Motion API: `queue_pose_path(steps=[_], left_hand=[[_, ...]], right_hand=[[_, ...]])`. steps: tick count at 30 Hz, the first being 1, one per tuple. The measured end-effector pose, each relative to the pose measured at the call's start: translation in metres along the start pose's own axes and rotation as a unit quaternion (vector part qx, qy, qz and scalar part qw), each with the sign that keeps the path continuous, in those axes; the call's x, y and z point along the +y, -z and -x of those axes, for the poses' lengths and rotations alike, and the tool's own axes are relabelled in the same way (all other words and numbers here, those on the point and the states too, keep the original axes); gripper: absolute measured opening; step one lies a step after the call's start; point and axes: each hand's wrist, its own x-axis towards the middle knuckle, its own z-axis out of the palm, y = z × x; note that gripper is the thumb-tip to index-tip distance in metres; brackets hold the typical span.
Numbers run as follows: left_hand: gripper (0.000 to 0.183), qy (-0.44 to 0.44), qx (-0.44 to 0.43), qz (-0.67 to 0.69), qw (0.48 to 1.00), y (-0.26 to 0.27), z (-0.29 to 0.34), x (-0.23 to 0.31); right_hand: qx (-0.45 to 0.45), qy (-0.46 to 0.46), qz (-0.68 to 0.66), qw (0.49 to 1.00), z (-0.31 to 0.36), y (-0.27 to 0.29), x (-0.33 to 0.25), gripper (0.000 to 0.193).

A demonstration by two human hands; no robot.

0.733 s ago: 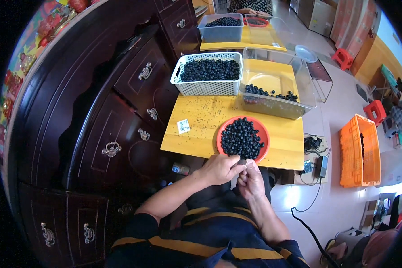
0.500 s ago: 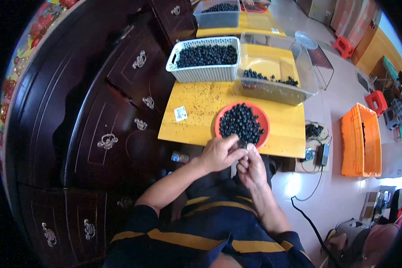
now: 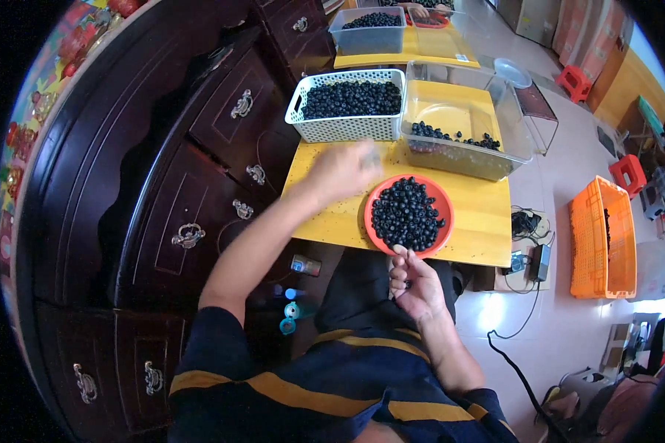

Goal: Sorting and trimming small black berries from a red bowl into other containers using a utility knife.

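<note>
My left hand (image 3: 343,171) is above the yellow table, between the white basket and the red plate, smeared by motion. A greyish blur shows at its fingertips; I cannot tell what it is. At the near rim of the round red plate (image 3: 448,235) is my right hand (image 3: 423,289), thumb and forefinger together and the other fingers curled. A small dark round piece (image 3: 408,284) shows among those curled fingers. Heaped on the plate are many small, shiny black round pieces (image 3: 408,213), like berries or beads.
A white perforated basket (image 3: 347,131) full of black pieces stands at the table's far left. Beside it, a clear plastic bin (image 3: 465,164) holds a few. Beyond, another person's hand (image 3: 419,12) is near a second red plate. Dark drawers (image 3: 188,236) line the left; an orange crate (image 3: 580,251) stands right.
My hands were together at the plate's near rim. The left has moved up and left toward the white basket; the right has stayed near the rim. The view has shifted slightly.
</note>
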Motion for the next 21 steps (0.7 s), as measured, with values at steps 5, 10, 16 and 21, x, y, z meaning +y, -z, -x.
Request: queue_pose_path(steps=[5,10,16,21], left_hand=[[0.049,0.028,0.166,-0.033,0.985,0.033,-0.026,0.005],[0.038,-0.023,-0.035,0.109,0.993,-0.03,0.054,0.048],[0.034,-0.056,-0.1,0.182,0.977,-0.083,0.114,0.078],[0.034,-0.084,-0.096,0.163,0.978,-0.098,0.126,0.078]], right_hand=[[-0.04,0.043,-0.025,0.998,0.002,0.011,-0.016,0.032],[-0.01,0.072,-0.014,0.997,0.005,0.001,-0.018,0.036],[-0.064,0.068,-0.006,0.996,0.001,-0.001,-0.01,0.042],[-0.06,0.071,-0.05,0.994,0.005,0.007,-0.005,0.043]])
